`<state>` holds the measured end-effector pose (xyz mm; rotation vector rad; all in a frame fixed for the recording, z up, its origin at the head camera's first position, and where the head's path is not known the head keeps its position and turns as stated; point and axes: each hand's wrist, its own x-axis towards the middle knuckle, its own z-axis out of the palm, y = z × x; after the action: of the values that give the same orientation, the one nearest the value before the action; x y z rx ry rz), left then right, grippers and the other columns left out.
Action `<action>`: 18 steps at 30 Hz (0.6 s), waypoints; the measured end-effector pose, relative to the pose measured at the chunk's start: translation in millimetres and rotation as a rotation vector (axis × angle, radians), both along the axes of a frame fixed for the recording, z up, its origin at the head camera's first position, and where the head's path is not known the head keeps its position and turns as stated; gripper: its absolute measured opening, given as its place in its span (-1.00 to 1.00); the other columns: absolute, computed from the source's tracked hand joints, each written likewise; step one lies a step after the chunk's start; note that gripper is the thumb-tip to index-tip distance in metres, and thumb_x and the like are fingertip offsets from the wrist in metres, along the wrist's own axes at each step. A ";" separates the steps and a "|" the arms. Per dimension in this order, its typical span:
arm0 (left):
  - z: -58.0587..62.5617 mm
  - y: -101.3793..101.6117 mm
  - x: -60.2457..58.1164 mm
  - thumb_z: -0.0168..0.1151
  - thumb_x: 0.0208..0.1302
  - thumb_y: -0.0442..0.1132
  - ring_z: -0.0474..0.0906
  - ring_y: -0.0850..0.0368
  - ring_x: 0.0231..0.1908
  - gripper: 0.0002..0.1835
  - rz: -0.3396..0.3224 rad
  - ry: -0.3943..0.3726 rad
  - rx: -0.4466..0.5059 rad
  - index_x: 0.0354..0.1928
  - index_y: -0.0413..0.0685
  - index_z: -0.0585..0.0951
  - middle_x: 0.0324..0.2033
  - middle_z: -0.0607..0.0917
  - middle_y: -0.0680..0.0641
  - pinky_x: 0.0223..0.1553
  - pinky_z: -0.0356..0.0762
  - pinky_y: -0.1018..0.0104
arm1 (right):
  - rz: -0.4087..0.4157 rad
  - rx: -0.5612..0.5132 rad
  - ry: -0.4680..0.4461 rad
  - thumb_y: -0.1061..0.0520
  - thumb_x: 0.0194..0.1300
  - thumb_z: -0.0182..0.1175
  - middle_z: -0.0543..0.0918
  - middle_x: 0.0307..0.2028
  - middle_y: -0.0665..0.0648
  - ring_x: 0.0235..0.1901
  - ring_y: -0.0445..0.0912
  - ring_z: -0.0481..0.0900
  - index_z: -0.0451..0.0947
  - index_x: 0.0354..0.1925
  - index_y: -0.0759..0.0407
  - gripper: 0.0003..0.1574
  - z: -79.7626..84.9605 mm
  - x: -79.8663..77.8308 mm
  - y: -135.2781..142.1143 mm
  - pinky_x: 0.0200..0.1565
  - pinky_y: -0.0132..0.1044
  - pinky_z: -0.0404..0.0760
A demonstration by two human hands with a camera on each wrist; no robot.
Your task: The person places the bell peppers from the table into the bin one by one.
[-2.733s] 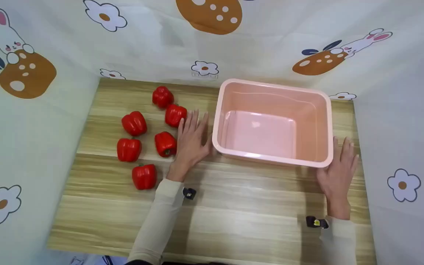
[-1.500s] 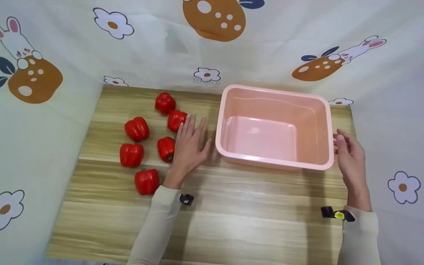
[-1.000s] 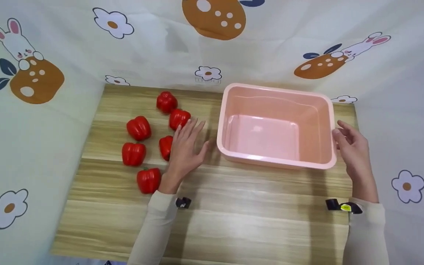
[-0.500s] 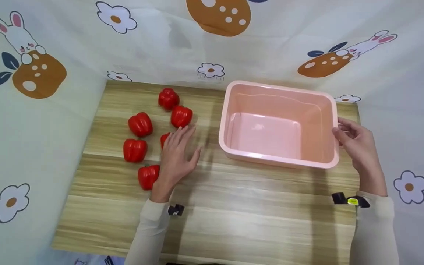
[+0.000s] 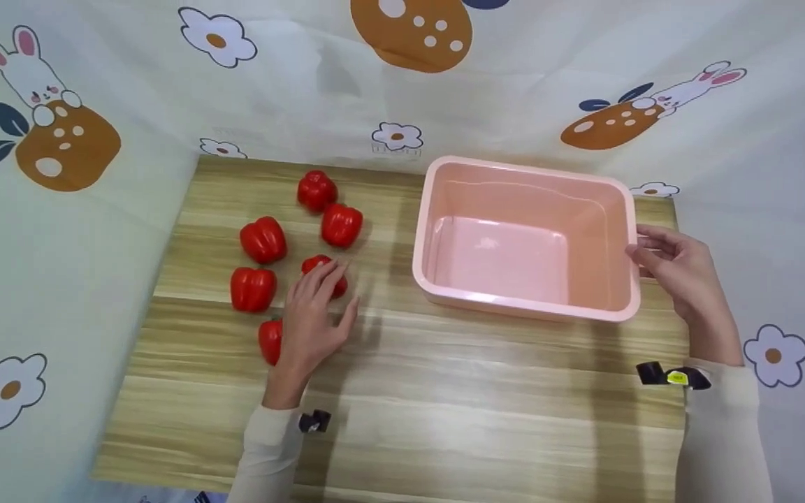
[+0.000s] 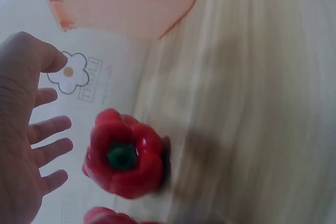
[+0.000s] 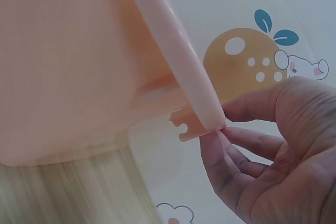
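A pink plastic bin [image 5: 514, 307] stands at the right of the table. My right hand [image 5: 689, 279] holds its right rim; in the right wrist view, the thumb and fingers pinch the rim [image 7: 202, 90] near the corner. My left hand [image 5: 312, 321] hovers over a red bell pepper [image 5: 315, 264], partly hiding it, with fingers loosely bent and thumb apart. Another bell pepper [image 5: 271, 341] is half hidden beside that hand. In the left wrist view, a bell pepper with a green stem [image 6: 126, 156] lies in front of the fingers, apart from them.
More red bell peppers lie at the left: one at the back [image 5: 316, 191], one nearer the bin [image 5: 342, 225], and two farther left, a tilted pepper [image 5: 263, 239] and a lower pepper [image 5: 253, 289]. Patterned cloth [image 5: 514, 77] surrounds the wooden table [image 5: 472, 405].
My left hand has drawn back from the bin's left side, leftward and nearer me. My right hand has gone from lying flat beside the bin to pinching its right rim.
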<state>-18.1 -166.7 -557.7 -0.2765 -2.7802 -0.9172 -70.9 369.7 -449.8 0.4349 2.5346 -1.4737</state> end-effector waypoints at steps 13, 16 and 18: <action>-13.1 -32.1 21.9 0.45 0.28 -0.21 0.51 -0.18 0.36 -0.39 0.045 0.066 0.110 0.38 -0.05 0.58 0.34 0.61 -0.22 0.48 0.27 -0.35 | -0.037 0.001 0.002 0.08 0.49 0.30 0.62 -0.15 -0.24 -0.21 -0.39 0.66 0.35 0.50 0.35 -0.24 1.1 -0.6 0.4 -0.23 -0.47 0.77; -19.0 -39.5 30.3 0.46 0.24 -0.22 0.50 -0.20 0.35 -0.37 0.070 0.096 0.136 0.37 -0.10 0.58 0.33 0.62 -0.25 0.45 0.31 -0.38 | -0.052 -0.022 -0.003 0.09 0.48 0.31 0.63 -0.16 -0.23 -0.22 -0.37 0.67 0.37 0.49 0.34 -0.25 -0.1 -0.3 -0.8 -0.24 -0.46 0.77; -22.7 -45.8 37.0 0.49 0.21 -0.23 0.50 -0.21 0.35 -0.36 0.098 0.119 0.152 0.35 -0.13 0.59 0.31 0.63 -0.26 0.43 0.32 -0.39 | -0.054 -0.039 -0.010 0.09 0.47 0.32 0.64 -0.15 -0.22 -0.21 -0.37 0.67 0.37 0.49 0.34 -0.24 -2.3 -0.5 -2.7 -0.23 -0.45 0.78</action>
<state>18.9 -212.4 -580.4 -0.1637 -2.5754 -1.0456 -71.4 367.1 -452.1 0.5072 2.5007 -1.5321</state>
